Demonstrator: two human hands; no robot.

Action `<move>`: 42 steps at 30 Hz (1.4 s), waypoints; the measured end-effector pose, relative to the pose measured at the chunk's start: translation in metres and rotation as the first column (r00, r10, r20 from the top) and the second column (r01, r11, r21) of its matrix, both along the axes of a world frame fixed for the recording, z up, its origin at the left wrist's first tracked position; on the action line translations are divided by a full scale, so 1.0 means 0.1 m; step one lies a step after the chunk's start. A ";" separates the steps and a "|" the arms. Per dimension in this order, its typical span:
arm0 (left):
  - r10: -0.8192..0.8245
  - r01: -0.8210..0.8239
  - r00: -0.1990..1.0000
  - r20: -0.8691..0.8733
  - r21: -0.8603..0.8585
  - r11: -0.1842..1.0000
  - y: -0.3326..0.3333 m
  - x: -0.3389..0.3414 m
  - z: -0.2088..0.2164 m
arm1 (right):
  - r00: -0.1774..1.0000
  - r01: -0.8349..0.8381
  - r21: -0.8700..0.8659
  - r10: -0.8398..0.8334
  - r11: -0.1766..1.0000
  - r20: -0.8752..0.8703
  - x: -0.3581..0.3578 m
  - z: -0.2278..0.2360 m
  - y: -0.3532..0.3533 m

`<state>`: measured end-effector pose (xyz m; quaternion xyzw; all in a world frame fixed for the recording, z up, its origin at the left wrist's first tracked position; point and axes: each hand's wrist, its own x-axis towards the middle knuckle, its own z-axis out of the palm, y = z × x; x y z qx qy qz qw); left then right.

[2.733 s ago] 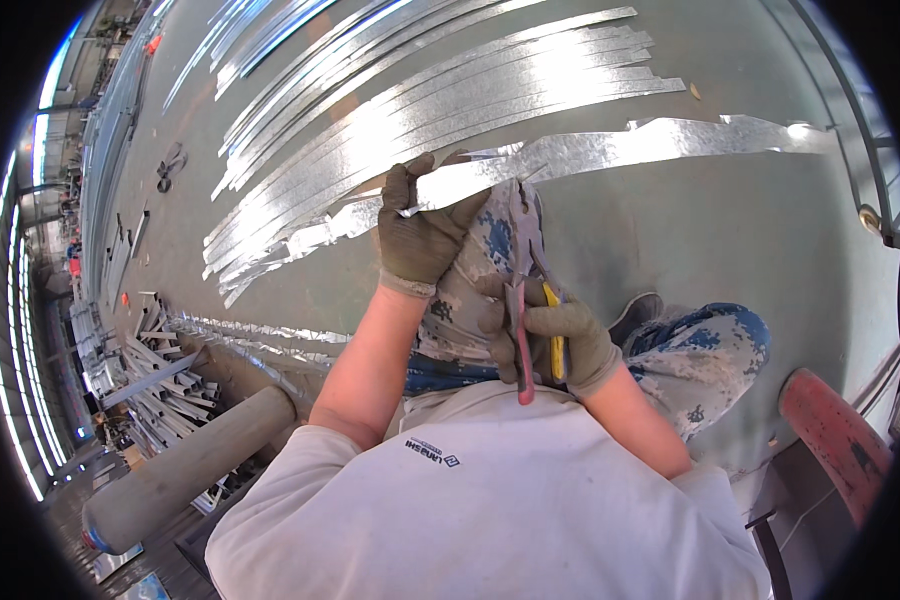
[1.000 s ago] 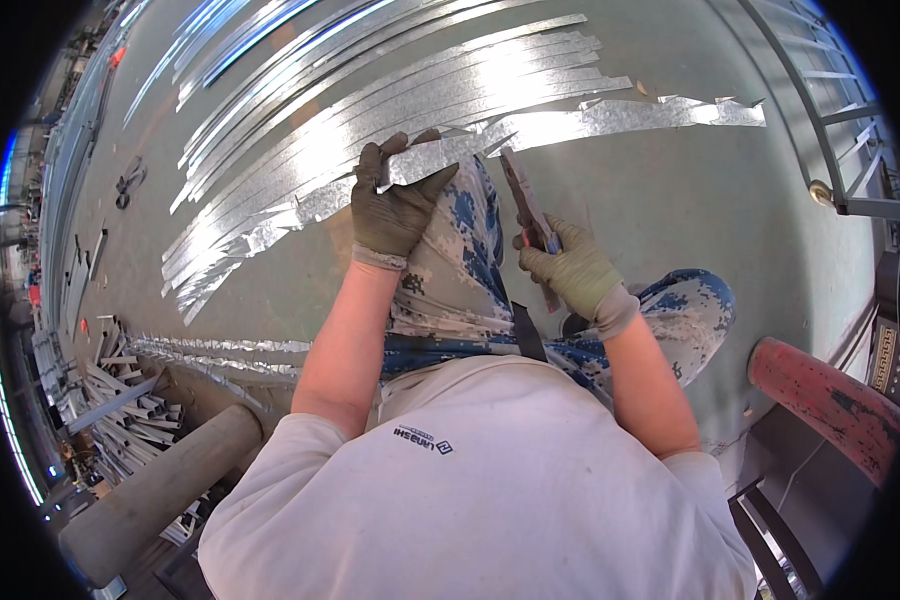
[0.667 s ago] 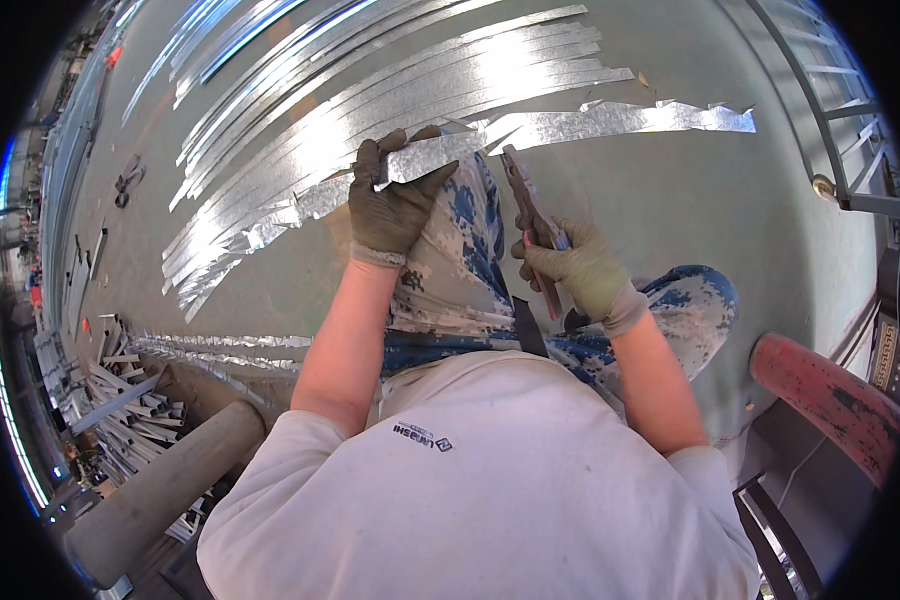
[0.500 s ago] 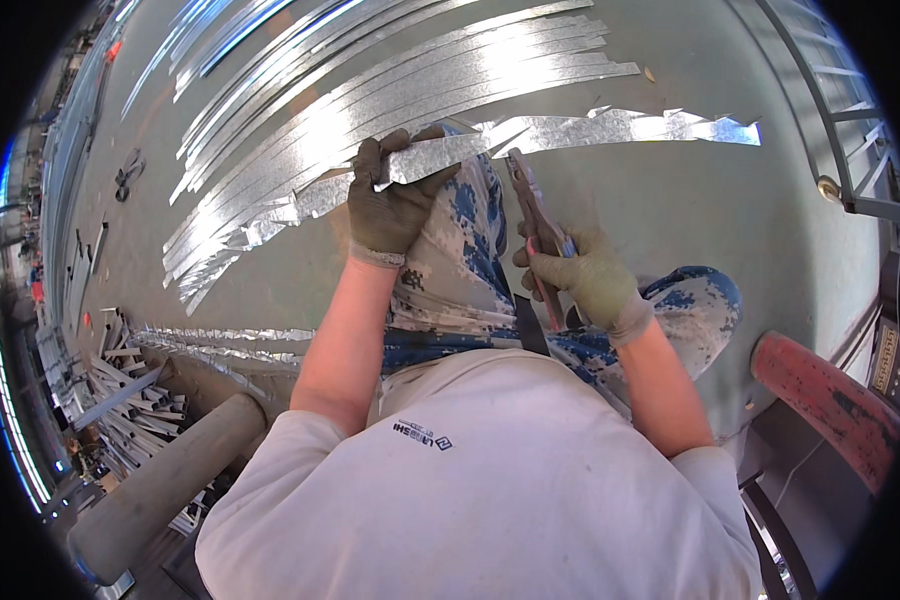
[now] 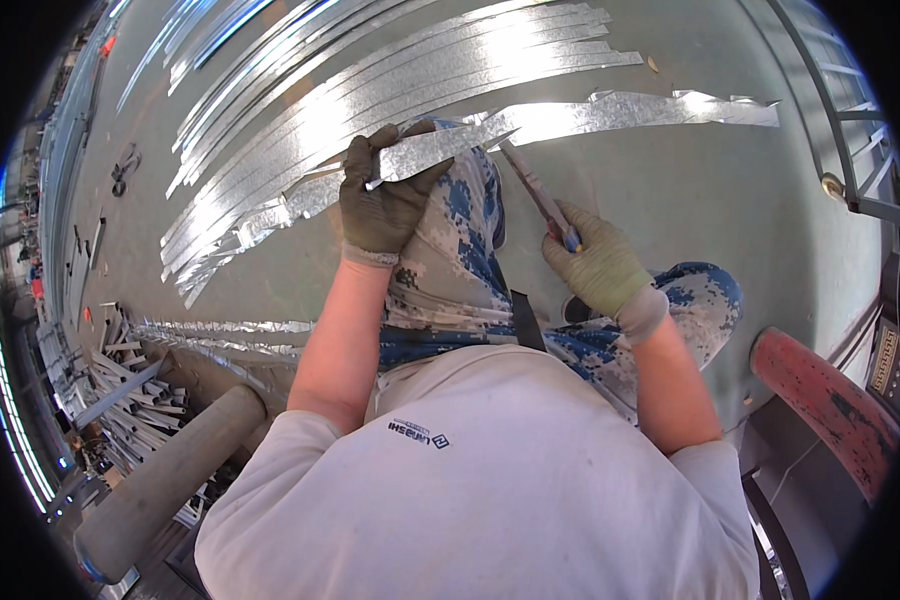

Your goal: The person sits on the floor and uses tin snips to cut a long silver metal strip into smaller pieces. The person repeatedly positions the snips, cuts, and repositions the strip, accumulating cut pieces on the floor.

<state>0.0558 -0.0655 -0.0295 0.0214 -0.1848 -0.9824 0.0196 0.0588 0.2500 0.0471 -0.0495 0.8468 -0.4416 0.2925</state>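
Note:
My gloved left hand (image 5: 382, 212) is closed around a long, shiny sheet-metal strip (image 5: 610, 117), its thumb and fingers on either side of the metal. Cuts and bent tabs run along the strip's edges, and it stretches across above my knee, out to the right. In my gloved right hand (image 5: 605, 265) is a pair of tin snips (image 5: 532, 188). Their tip meets the strip's near edge, right of my left hand, beside a raised pointed flap. The fingers hide most of the handles; a bit of blue and yellow shows.
Several flat metal strips (image 5: 370, 110) lie side by side on the floor beyond. Metal offcuts (image 5: 140, 400) are heaped at left, near a grey-brown cylinder (image 5: 175, 480). At right are a worn red cylinder (image 5: 820, 405) and a metal frame (image 5: 820, 100).
My right hand has shifted slightly right and turned palm down, and the snips' handles have come together. The strip's right end has moved up and to the right.

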 end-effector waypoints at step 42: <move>-0.088 0.097 0.993 -0.083 0.102 0.990 -0.08 -0.03 -0.12 | 0.640 0.660 -0.644 0.159 0.388 0.752 0.41 0.07 -0.27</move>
